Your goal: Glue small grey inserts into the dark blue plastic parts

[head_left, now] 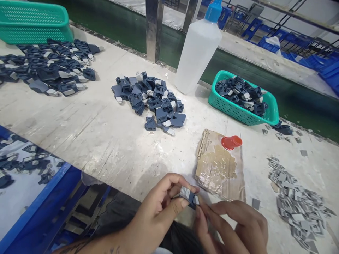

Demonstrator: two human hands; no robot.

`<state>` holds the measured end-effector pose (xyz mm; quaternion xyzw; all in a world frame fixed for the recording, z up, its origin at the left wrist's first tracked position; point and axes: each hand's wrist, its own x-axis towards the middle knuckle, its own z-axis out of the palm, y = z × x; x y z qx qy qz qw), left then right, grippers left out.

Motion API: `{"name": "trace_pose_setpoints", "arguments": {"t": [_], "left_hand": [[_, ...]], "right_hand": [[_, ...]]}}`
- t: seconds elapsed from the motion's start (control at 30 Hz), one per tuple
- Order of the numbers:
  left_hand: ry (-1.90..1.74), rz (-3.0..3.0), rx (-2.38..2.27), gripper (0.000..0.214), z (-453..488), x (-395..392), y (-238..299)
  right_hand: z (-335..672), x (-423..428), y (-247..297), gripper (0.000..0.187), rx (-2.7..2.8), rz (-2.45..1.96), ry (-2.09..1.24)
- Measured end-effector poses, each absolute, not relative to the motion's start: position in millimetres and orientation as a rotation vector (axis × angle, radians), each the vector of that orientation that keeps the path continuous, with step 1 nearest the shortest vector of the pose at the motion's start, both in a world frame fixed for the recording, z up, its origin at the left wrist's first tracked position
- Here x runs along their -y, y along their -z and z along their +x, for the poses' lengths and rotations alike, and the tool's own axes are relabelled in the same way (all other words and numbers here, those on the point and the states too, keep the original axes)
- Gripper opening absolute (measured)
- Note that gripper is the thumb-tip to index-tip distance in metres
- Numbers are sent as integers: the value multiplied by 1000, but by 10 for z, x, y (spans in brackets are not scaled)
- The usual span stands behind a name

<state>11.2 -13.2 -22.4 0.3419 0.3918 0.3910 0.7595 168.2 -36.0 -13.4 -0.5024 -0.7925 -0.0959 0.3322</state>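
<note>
Pinching a small dark blue plastic piece between thumb and forefinger, the left hand is curled nearly closed around it, just off the near edge of the table. The right hand meets it from the other side, fingertips closed lightly on the pale tab at the piece's end. It looks light, stiff and smooth, likely to slip or flick away, so a grip on its thicker blue body seems safest, with the tab left free. Just beyond the hands lies a taped scrap of cardboard with a red cap on it. Right of the right hand spreads a scatter of grey tabs. Further ahead sit a heap of blue pieces, a clear bottle and a green basket.
</note>
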Motion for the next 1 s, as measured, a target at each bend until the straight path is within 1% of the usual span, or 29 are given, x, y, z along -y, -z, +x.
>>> {"name": "trace_pose_setpoints", "arguments": {"t": [0.07,0.2,0.27,0.33,0.43,0.57,0.67,0.9,1.0], "left_hand": [[-839,737,-848,8,111,119,229],[-845,649,-807,9,120,101,235],[-853,624,-800,9,127,100,237],[-861,632,-801,9,131,103,242],[-867,657,-803,10,132,110,252],[-890,644,-800,12,135,114,266],[-884,650,-804,13,137,116,279],[-902,684,-821,11,139,146,285],[-896,652,-819,10,144,146,263]], "right_hand": [[1721,353,146,19,2011,-1315,75],[1756,338,138,15,1795,-1374,-408],[1766,336,129,15,1803,-1369,-479],[1772,342,126,15,1810,-1360,-472],[1765,359,138,18,1830,-1359,-330],[1724,364,158,21,2013,-1344,171],[1673,360,155,24,2065,-1359,417],[1564,302,142,19,2071,-1282,703],[1551,273,174,16,2096,-1164,745]]}}
